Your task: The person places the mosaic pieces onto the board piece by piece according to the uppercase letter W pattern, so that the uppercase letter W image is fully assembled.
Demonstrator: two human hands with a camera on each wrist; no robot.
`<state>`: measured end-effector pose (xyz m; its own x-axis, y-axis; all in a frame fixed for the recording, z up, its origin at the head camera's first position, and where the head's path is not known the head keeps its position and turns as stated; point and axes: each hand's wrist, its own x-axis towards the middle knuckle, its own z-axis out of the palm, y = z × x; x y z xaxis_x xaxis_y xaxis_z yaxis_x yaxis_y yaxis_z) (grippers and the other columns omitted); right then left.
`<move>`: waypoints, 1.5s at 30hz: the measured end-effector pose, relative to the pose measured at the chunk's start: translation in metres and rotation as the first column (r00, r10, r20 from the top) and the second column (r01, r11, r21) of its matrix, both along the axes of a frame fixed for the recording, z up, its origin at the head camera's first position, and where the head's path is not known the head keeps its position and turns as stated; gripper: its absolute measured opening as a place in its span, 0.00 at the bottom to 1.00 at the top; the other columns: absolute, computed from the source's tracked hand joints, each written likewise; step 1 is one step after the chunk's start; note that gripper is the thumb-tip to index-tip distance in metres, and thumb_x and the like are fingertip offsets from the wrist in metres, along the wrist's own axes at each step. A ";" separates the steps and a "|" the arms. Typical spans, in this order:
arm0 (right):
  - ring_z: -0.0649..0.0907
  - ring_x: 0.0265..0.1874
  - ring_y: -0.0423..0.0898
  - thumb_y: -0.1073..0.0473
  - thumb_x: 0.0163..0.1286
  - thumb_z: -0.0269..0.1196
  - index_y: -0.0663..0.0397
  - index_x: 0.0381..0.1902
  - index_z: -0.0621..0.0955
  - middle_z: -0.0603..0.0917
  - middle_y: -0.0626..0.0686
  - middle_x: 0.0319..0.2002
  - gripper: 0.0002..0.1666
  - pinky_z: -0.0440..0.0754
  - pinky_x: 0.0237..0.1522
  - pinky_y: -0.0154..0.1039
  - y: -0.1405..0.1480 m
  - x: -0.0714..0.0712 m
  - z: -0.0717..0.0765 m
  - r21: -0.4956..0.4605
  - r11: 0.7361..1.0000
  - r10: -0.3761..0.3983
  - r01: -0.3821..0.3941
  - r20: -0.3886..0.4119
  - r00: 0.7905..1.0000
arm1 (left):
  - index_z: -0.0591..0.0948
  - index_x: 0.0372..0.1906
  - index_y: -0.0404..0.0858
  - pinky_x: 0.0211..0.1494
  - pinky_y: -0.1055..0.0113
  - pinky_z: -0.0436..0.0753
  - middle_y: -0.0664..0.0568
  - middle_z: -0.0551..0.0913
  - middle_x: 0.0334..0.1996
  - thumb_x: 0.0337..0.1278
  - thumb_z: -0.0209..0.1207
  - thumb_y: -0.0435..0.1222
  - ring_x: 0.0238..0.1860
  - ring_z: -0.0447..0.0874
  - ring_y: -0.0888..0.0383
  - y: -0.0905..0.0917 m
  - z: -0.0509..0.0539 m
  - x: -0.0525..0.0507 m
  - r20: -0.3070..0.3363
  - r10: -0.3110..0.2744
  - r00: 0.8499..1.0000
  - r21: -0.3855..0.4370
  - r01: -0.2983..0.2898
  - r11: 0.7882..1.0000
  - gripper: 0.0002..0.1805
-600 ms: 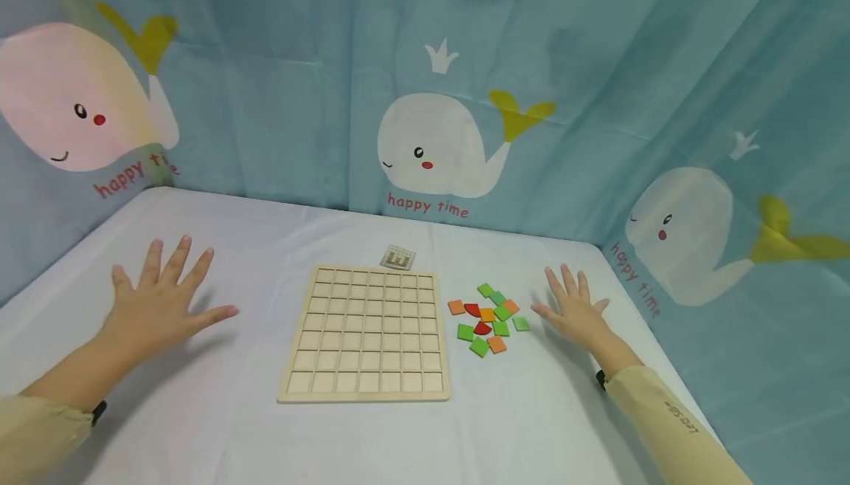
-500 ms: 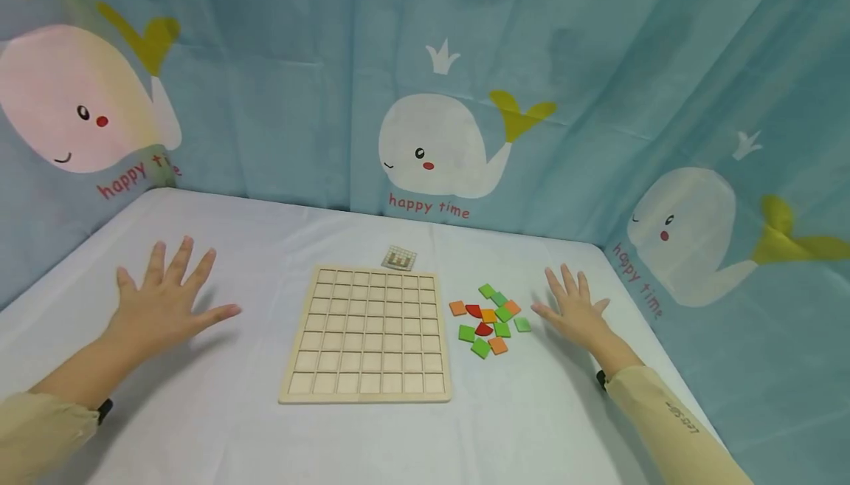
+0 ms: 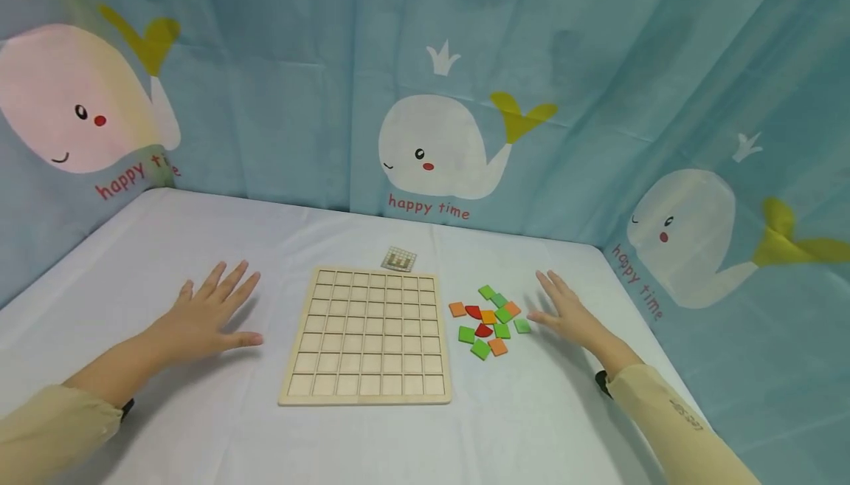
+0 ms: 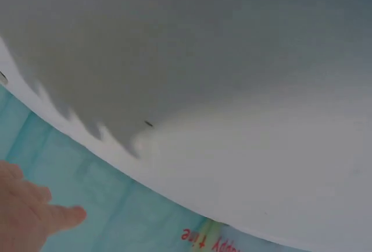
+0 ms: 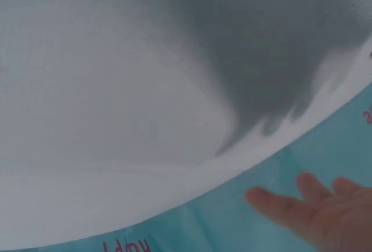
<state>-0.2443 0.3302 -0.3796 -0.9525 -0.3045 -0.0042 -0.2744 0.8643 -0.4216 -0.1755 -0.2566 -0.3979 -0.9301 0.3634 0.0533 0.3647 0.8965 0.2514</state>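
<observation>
A wooden board (image 3: 370,342) with a grid of square recesses lies flat mid-table, its cells bare. To its right are scattered thin tiles: green squares (image 3: 481,350), orange squares (image 3: 497,347) and red quarter-round pieces (image 3: 484,331). Left of the board my left hand (image 3: 199,322) hovers over the cloth, fingers spread, holding nothing. My right hand (image 3: 569,320) is just right of the tiles, fingers extended and apart from them as far as I can see. Each wrist view shows only part of its hand: left fingers (image 4: 61,217) and right fingers (image 5: 279,208), with shadows on the cloth.
A small card (image 3: 399,259) with a printed grid pattern lies behind the board's far edge. White cloth (image 3: 372,444) covers the table. Blue curtains (image 3: 285,101) printed with whales enclose the back and sides.
My left hand has moved right, toward the board, and slightly nearer. My right hand has turned a little, its fingers drawing closer together and shifting left. Board, card and tiles stay put.
</observation>
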 end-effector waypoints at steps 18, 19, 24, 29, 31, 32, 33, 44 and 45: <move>0.77 0.51 0.59 0.61 0.66 0.66 0.67 0.64 0.72 0.80 0.62 0.50 0.31 0.72 0.54 0.60 0.002 -0.034 0.008 -0.167 0.968 0.218 -0.186 0.199 0.955 | 0.56 0.75 0.36 0.61 0.28 0.55 0.36 0.49 0.75 0.43 0.56 0.72 0.71 0.46 0.27 0.038 0.003 -0.020 0.124 -0.263 0.957 -0.004 0.265 0.964 0.61; 0.77 0.50 0.58 0.61 0.66 0.66 0.66 0.64 0.72 0.80 0.61 0.49 0.30 0.72 0.55 0.60 0.002 -0.036 0.008 -0.166 0.969 0.217 -0.183 0.215 0.952 | 0.56 0.75 0.36 0.62 0.28 0.55 0.36 0.48 0.75 0.43 0.56 0.72 0.71 0.45 0.27 0.039 0.004 -0.021 0.136 -0.268 0.954 0.001 0.270 0.963 0.61; 0.75 0.46 0.52 0.61 0.66 0.65 0.59 0.62 0.75 0.79 0.55 0.45 0.27 0.72 0.52 0.52 0.000 -0.044 0.006 -0.153 0.979 0.179 -0.135 0.327 0.928 | 0.56 0.75 0.34 0.63 0.31 0.58 0.37 0.48 0.75 0.41 0.60 0.70 0.70 0.46 0.26 0.042 0.003 -0.025 0.185 -0.276 0.943 0.026 0.276 0.961 0.62; 0.72 0.37 0.50 0.64 0.65 0.65 0.58 0.57 0.76 0.75 0.53 0.38 0.22 0.71 0.40 0.42 0.001 -0.054 0.004 -0.159 0.979 0.181 -0.126 0.408 0.895 | 0.58 0.75 0.35 0.62 0.32 0.61 0.40 0.50 0.76 0.39 0.60 0.71 0.70 0.47 0.27 0.043 0.000 -0.026 0.197 -0.261 0.945 0.025 0.261 0.965 0.62; 0.71 0.33 0.49 0.66 0.64 0.65 0.58 0.54 0.76 0.73 0.53 0.35 0.20 0.70 0.35 0.39 0.001 -0.056 0.004 -0.161 0.979 0.180 -0.122 0.425 0.887 | 0.58 0.75 0.36 0.61 0.32 0.62 0.41 0.50 0.76 0.39 0.59 0.71 0.71 0.47 0.27 0.044 0.000 -0.027 0.197 -0.256 0.946 0.016 0.258 0.966 0.62; 0.71 0.32 0.48 0.67 0.64 0.65 0.58 0.54 0.77 0.73 0.53 0.34 0.20 0.69 0.34 0.38 0.001 -0.057 0.004 -0.161 0.980 0.179 -0.120 0.429 0.885 | 0.59 0.75 0.36 0.60 0.31 0.63 0.42 0.51 0.76 0.39 0.59 0.71 0.71 0.47 0.28 0.044 0.000 -0.028 0.196 -0.255 0.947 0.009 0.259 0.966 0.62; 0.70 0.30 0.48 0.67 0.64 0.65 0.58 0.53 0.77 0.72 0.52 0.33 0.20 0.68 0.32 0.37 0.001 -0.057 0.004 -0.163 0.980 0.177 -0.116 0.434 0.883 | 0.59 0.75 0.37 0.60 0.31 0.64 0.43 0.50 0.76 0.39 0.58 0.72 0.71 0.46 0.28 0.045 0.000 -0.028 0.205 -0.248 0.947 0.006 0.253 0.968 0.62; 0.69 0.27 0.46 0.65 0.65 0.65 0.58 0.52 0.79 0.71 0.51 0.31 0.17 0.67 0.29 0.36 -0.002 -0.059 0.001 -0.154 0.982 0.164 -0.107 0.430 0.888 | 0.60 0.75 0.39 0.52 0.29 0.69 0.47 0.50 0.76 0.36 0.59 0.72 0.71 0.48 0.30 0.048 0.003 -0.027 0.232 -0.215 0.949 -0.011 0.224 0.975 0.62; 0.69 0.26 0.46 0.65 0.66 0.65 0.57 0.52 0.79 0.72 0.51 0.31 0.17 0.66 0.29 0.36 -0.002 -0.059 0.001 -0.155 0.982 0.162 -0.104 0.431 0.888 | 0.60 0.75 0.39 0.51 0.29 0.69 0.47 0.51 0.76 0.36 0.60 0.71 0.71 0.48 0.30 0.048 0.003 -0.027 0.230 -0.214 0.949 -0.012 0.223 0.975 0.62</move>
<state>-0.3037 0.3281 -0.3785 -0.8122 -0.4535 -0.3670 -0.1443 0.7657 -0.6268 -0.2030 -0.2090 -0.3953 -0.8137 0.5569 -0.1667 0.4903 0.8115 0.3178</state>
